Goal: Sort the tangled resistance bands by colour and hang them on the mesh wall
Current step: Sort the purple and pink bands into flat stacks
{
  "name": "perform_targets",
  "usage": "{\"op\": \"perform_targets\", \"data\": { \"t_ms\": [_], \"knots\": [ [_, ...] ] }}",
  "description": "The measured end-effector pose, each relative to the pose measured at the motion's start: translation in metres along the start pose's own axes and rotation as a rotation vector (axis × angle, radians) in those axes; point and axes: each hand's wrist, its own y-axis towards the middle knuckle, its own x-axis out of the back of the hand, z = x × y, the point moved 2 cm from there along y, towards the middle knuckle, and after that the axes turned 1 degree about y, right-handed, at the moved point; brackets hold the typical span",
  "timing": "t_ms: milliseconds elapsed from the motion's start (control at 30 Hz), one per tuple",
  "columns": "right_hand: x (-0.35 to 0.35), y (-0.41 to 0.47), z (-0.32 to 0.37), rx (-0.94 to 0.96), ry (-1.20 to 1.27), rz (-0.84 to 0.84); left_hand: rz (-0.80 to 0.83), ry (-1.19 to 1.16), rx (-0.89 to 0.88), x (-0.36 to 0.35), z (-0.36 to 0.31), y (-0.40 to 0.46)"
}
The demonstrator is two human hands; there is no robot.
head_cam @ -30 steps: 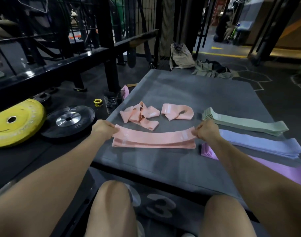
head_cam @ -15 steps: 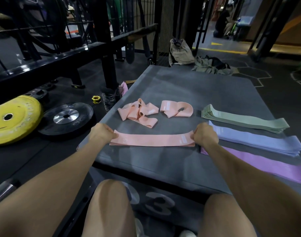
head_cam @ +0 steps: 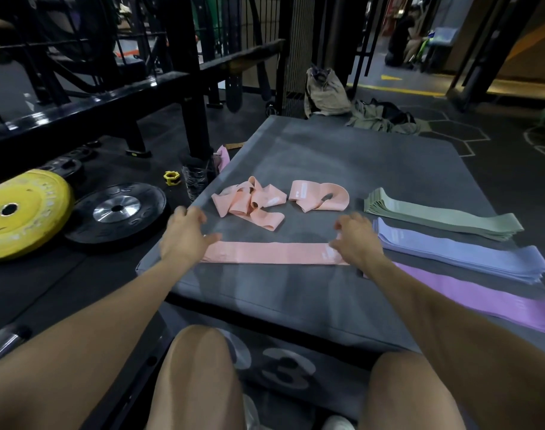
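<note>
A flat pink band (head_cam: 274, 252) lies straight on the grey mat (head_cam: 327, 156) near its front edge. My left hand (head_cam: 184, 237) hovers over its left end with fingers spread, holding nothing. Over the right end, my right hand (head_cam: 355, 240) is likewise spread and empty. Behind lie a tangled pink clump (head_cam: 249, 203) and a twisted pink band (head_cam: 321, 195). To the right sit a green stack (head_cam: 441, 217), a blue stack (head_cam: 460, 252) and a purple stack (head_cam: 482, 297). A mesh panel (head_cam: 299, 51) stands at the mat's far end.
A yellow weight plate (head_cam: 20, 212) and a black plate (head_cam: 119, 212) lie on the floor at left, by a yellow collar (head_cam: 171, 177) and a water bottle (head_cam: 196, 181). A black rack (head_cam: 110, 97) runs along the left. A bag (head_cam: 325, 91) and clothes (head_cam: 383, 119) lie beyond the mat.
Both hands have let go of the flat pink band's ends and opened; the band now lies flat on the mat. The hands have lifted slightly away.
</note>
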Motion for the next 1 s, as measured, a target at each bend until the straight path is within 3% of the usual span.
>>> {"op": "perform_targets", "data": {
  "t_ms": [100, 233, 400, 733, 900, 1000],
  "knots": [
    [-0.003, -0.001, 0.017, 0.211, 0.074, 0.189, 0.055, -0.059, -0.282, -0.005, -0.024, -0.003],
    [-0.01, -0.009, 0.024, 0.324, 0.009, 0.352, 0.346, 0.039, -0.499, -0.031, -0.05, -0.012],
    [-0.014, -0.01, 0.011, 0.32, -0.009, 0.373, 0.499, 0.192, -0.504, -0.054, -0.047, -0.007],
    [-0.017, 0.0, 0.008, 0.355, 0.032, 0.368, 0.508, 0.179, -0.531, -0.059, -0.046, 0.005],
    [-0.001, 0.029, 0.01, 0.255, 0.222, 0.195, 0.413, 0.016, -0.499, -0.053, -0.079, 0.019],
    [0.008, 0.053, 0.006, 0.217, 0.212, 0.095, 0.372, -0.066, -0.469, -0.058, -0.102, 0.036]
  ]
}}
